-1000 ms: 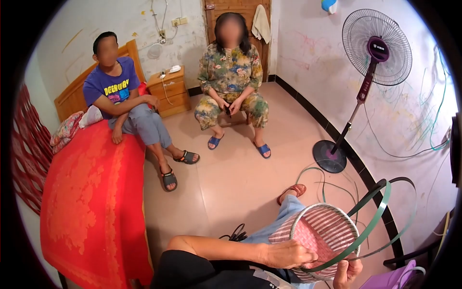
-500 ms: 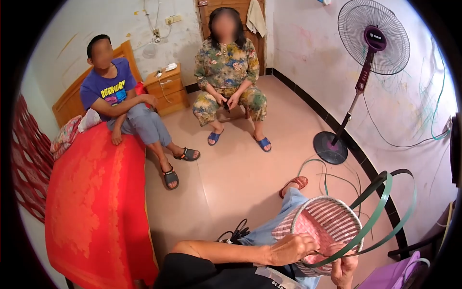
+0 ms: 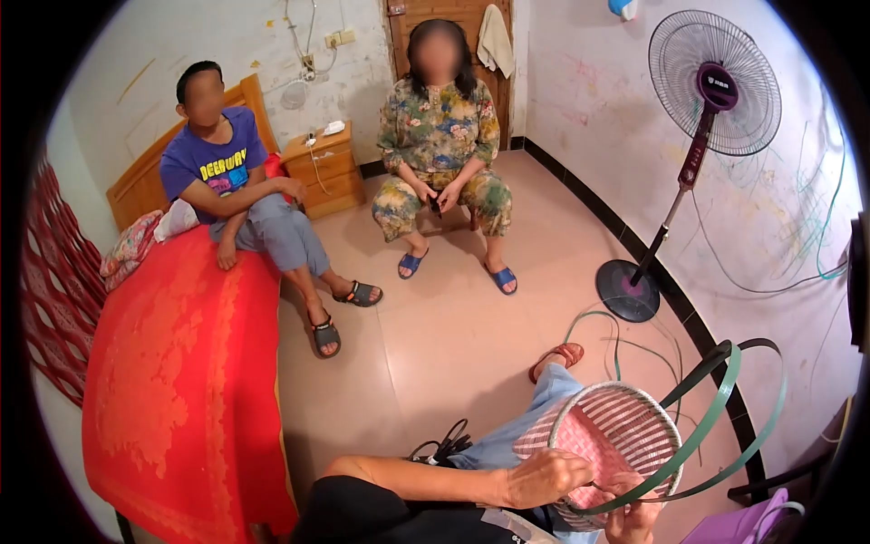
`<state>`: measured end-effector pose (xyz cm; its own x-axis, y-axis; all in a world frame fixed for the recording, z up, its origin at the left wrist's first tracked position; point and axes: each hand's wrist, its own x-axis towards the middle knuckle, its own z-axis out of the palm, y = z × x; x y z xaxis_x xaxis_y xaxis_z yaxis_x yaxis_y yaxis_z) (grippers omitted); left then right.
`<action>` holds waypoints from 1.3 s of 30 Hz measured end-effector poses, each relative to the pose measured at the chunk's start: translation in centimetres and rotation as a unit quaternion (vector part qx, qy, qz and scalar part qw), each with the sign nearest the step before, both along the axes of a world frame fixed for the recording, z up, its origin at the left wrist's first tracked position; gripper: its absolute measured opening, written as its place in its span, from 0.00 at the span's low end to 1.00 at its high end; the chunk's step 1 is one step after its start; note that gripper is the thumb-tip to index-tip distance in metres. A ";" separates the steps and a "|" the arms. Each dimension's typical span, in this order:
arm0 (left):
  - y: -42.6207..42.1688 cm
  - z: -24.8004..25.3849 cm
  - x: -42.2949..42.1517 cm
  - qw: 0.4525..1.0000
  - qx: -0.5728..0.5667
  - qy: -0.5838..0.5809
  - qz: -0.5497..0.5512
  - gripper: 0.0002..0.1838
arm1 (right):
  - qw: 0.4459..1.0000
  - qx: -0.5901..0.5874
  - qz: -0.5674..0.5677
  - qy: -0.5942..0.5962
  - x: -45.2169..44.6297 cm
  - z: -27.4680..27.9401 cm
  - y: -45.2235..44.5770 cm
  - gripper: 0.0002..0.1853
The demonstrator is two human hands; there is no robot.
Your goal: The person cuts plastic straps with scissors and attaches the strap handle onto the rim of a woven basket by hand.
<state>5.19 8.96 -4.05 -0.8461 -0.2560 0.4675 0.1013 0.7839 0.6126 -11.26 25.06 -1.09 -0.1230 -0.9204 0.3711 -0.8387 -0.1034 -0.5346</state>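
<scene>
A round woven basket (image 3: 648, 412) with red-brown and white stripes and a pale rim tilts over my lap, its pinkish inside showing. My left hand (image 3: 548, 479) is closed in a pinch at the basket's near side. Whatever lies between its fingertips is too small to make out. At the near rim, my right hand (image 3: 634, 512) is closed around the basket's edge, fingers partly inside and partly hidden by a strap. Long green plastic straps (image 3: 705, 422) loop up from the basket and curve over to the right, one passing across my right hand.
More green strips (image 3: 618, 349) trail on the floor beyond my foot. A standing fan (image 3: 630, 290) is by the right wall. One person (image 3: 217, 163) sits on the red-covered bed (image 3: 181, 363), another (image 3: 441, 136) near the door. A purple bag (image 3: 739, 521) lies lower right.
The view has shifted slightly, so the room sits a little lower in the picture. Both hands stay at the basket's near rim, with the fingertips of the two hands closer together.
</scene>
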 end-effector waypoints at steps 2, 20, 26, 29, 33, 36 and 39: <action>0.0 -0.6 -0.2 0.999 0.019 0.037 -0.008 0.07 | 0.999 0.013 0.020 -0.033 0.1 0.1 -0.3 0.11; 0.2 2.4 -0.6 0.998 0.024 0.045 0.021 0.11 | 0.995 -0.071 0.043 -0.055 1.1 2.8 -3.3 0.08; -0.6 2.1 -0.8 0.996 0.070 0.057 -0.025 0.11 | 0.984 -0.083 0.045 -0.152 1.1 2.6 -3.1 0.08; -1.5 2.4 -0.4 0.993 0.090 0.032 -0.068 0.12 | 0.981 -0.066 0.045 -0.177 1.1 4.0 -3.1 0.09; -1.8 3.0 0.1 0.995 0.037 0.007 -0.090 0.11 | 0.979 -0.051 0.047 -0.189 0.7 4.6 -2.2 0.08; -1.6 1.9 0.5 0.996 0.007 0.009 -0.091 0.11 | 0.975 0.010 0.031 -0.221 1.0 5.6 -1.8 0.08; -1.2 1.0 0.5 0.996 0.002 0.030 -0.081 0.10 | 0.964 0.045 0.010 -0.260 1.4 5.5 -0.7 0.07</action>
